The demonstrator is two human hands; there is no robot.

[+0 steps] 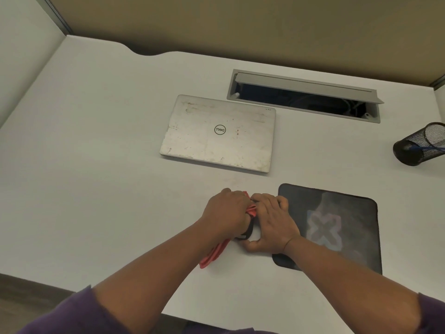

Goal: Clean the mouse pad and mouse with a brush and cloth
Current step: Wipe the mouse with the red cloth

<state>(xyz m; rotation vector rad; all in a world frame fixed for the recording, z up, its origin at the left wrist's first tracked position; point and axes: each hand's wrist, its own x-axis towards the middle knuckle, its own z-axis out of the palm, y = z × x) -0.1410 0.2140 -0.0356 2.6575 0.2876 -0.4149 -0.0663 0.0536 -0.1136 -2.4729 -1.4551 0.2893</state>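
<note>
Both hands work a mouse just off the left edge of the mouse pad.

The left hand (226,213) is closed around a red cloth (214,255), pressed against the black mouse (245,233); the right hand (272,222) cups and grips the mouse, mostly hiding it. The dark, soft, round-cornered mouse pad (342,227) lies flat at 3 o'clock, touching the right hand. A scuffed metal laptop (218,133) sits closed at 12 o'clock, well apart. The smooth white desk (96,177) lies open toward 9 o'clock. A mesh cup (419,147) stands at 2 o'clock.
</note>
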